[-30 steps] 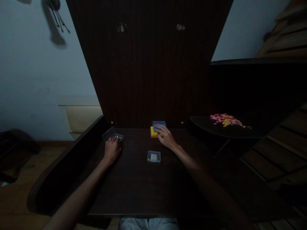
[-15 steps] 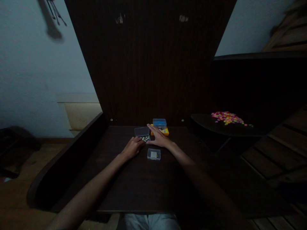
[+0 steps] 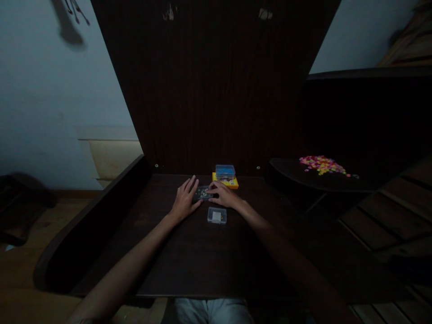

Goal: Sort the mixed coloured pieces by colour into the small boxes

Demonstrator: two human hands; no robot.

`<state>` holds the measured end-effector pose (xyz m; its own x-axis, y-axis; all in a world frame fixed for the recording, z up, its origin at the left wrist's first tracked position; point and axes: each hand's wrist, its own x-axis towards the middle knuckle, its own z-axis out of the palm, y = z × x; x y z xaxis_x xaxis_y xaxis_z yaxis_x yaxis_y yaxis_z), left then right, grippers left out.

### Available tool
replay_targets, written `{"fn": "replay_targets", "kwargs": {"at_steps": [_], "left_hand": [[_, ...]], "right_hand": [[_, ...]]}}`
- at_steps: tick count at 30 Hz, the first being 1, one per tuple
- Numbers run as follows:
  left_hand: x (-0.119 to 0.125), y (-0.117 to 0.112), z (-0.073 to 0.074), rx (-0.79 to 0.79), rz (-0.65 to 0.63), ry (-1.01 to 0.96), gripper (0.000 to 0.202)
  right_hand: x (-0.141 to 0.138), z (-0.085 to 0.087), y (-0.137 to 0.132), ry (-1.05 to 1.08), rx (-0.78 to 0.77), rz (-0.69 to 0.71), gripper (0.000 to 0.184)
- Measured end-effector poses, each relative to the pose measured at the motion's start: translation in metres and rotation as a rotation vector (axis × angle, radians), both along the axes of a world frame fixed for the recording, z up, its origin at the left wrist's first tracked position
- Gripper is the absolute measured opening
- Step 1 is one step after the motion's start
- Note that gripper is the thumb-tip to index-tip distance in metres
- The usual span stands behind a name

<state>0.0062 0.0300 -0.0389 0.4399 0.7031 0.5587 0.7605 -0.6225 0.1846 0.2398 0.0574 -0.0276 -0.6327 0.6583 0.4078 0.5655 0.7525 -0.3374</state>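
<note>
A small clear plastic box (image 3: 202,193) with pale bits inside lies on the dark wooden table (image 3: 189,252), its lid now down. My left hand (image 3: 185,201) rests at its left side with fingers stretched out and apart. My right hand (image 3: 224,195) presses its fingertips on the right edge of that box, fingers curled. Another small clear box (image 3: 216,216) with a pale piece inside sits just in front of both hands. Behind them a blue-lidded clear box (image 3: 225,171) stands on a yellow box (image 3: 225,182).
A pile of small pink and yellow pieces (image 3: 320,164) lies on a dark side shelf (image 3: 290,173) at the right. A tall dark wooden panel (image 3: 216,90) rises behind the table. A raised side board (image 3: 97,211) borders the table's left.
My left hand slid the small box from the table's left to the middle. My right hand left the blue-lidded box and came onto it. The lid went from raised to flat.
</note>
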Motion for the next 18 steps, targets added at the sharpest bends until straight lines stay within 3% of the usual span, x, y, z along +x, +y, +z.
{"fn": "replay_targets", "kwargs": {"at_steps": [4, 10, 18], "left_hand": [[-0.003, 0.011, -0.013, -0.160, -0.090, 0.032, 0.045], [-0.005, 0.014, -0.017, -0.130, -0.148, -0.016, 0.039], [-0.003, 0.014, -0.016, -0.135, -0.114, 0.049, 0.040]], "right_hand": [[-0.001, -0.012, 0.001, 0.031, -0.023, -0.016, 0.039], [-0.004, -0.024, 0.000, 0.123, -0.028, 0.002, 0.042], [-0.004, -0.028, -0.002, 0.146, -0.073, -0.002, 0.041]]}}
